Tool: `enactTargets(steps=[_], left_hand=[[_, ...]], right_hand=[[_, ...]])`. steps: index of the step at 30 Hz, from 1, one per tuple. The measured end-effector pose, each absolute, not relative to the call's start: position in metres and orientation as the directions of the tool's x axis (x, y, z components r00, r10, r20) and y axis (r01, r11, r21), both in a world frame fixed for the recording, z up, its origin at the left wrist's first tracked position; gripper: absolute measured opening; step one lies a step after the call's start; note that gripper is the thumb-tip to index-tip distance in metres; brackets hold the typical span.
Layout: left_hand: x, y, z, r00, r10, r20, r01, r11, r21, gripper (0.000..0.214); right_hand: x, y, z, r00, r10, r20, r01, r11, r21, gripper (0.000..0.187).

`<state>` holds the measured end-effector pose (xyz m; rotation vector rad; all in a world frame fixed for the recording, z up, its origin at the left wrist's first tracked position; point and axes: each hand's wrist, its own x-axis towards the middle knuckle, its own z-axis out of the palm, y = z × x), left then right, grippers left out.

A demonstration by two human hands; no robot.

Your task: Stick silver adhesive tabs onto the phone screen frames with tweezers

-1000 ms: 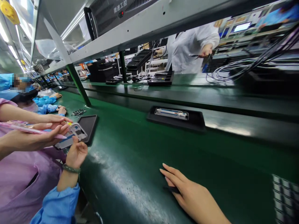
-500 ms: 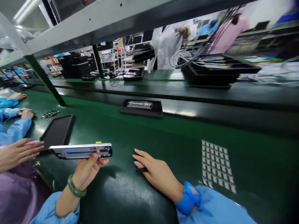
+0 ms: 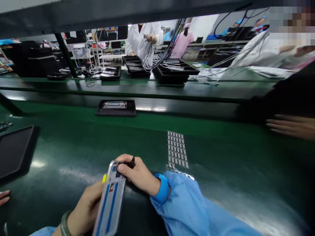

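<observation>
My left hand grips a white phone frame from beneath, holding it on edge at the bottom of the view. My right hand is closed on a thin black tool and rests its fingertips on the top end of the phone frame. A sheet of small grey squares lies on the green belt just right of my right hand.
A black tray with a phone part lies on the far belt. An empty black tray sits at left. Another person's hand rests at right. Stacked trays and cables crowd the back shelf. Fingertips show at lower left.
The view has swung right. My left hand has drawn the phone frame in towards me and turned it lengthwise. My right hand has left the belt and come onto the frame with the tool.
</observation>
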<state>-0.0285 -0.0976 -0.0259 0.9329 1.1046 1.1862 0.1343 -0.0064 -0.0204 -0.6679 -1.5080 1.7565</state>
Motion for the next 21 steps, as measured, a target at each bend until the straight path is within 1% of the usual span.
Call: enactTargets(steps=[1,2,4,6,7,9,11,13,15,18,19,21], left_hand=[[-0.032,-0.098,-0.025,0.082,0.986,-0.144,-0.181,0.157,0.971,0.009],[-0.034,-0.099,-0.024,0.137,0.981,-0.14,-0.161,0.162,0.974,0.014],[-0.037,-0.101,-0.024,0.229,0.964,-0.134,-0.213,0.184,0.96,0.032],[-0.035,-0.104,-0.026,0.245,0.964,-0.103,-0.297,0.176,0.939,0.048],[-0.032,-0.106,-0.027,0.215,0.972,-0.09,-0.301,0.154,0.941,0.051],[-0.025,-0.109,-0.029,0.114,0.988,-0.105,-0.249,0.131,0.96,0.045],[-0.017,-0.111,-0.028,0.015,0.986,-0.165,-0.217,0.164,0.962,0.035],[-0.01,-0.111,-0.023,-0.007,0.976,-0.216,-0.261,0.207,0.943,0.032],[-0.006,-0.11,-0.017,0.066,0.96,-0.273,-0.374,0.278,0.885,0.035],[-0.006,-0.107,-0.008,0.239,0.914,-0.327,-0.503,0.404,0.764,0.04],[-0.006,-0.106,-0.007,0.268,0.907,-0.324,-0.512,0.419,0.749,0.042],[-0.008,-0.104,-0.006,0.267,0.914,-0.306,-0.504,0.404,0.764,0.043]], right_hand=[[0.135,-0.005,-0.019,-0.632,0.773,0.054,-0.188,-0.086,-0.978,0.032],[0.135,-0.005,-0.018,-0.654,0.756,0.041,-0.189,-0.111,-0.976,0.031],[0.136,-0.003,-0.016,-0.686,0.727,0.013,-0.186,-0.158,-0.97,0.029],[0.136,-0.002,-0.016,-0.689,0.724,0.006,-0.186,-0.169,-0.968,0.029],[0.137,-0.002,-0.016,-0.687,0.727,0.01,-0.187,-0.164,-0.969,0.029],[0.137,-0.001,-0.019,-0.682,0.731,0.029,-0.197,-0.146,-0.969,0.031],[0.136,0.0,-0.024,-0.686,0.725,0.058,-0.218,-0.13,-0.967,0.032],[0.134,0.0,-0.028,-0.694,0.714,0.09,-0.249,-0.121,-0.961,0.033],[0.133,-0.001,-0.031,-0.695,0.71,0.117,-0.28,-0.117,-0.953,0.034],[0.131,-0.002,-0.033,-0.708,0.696,0.12,-0.279,-0.119,-0.953,0.035],[0.131,-0.002,-0.033,-0.717,0.687,0.119,-0.263,-0.109,-0.959,0.034],[0.131,-0.002,-0.031,-0.728,0.675,0.121,-0.223,-0.066,-0.973,0.031]])
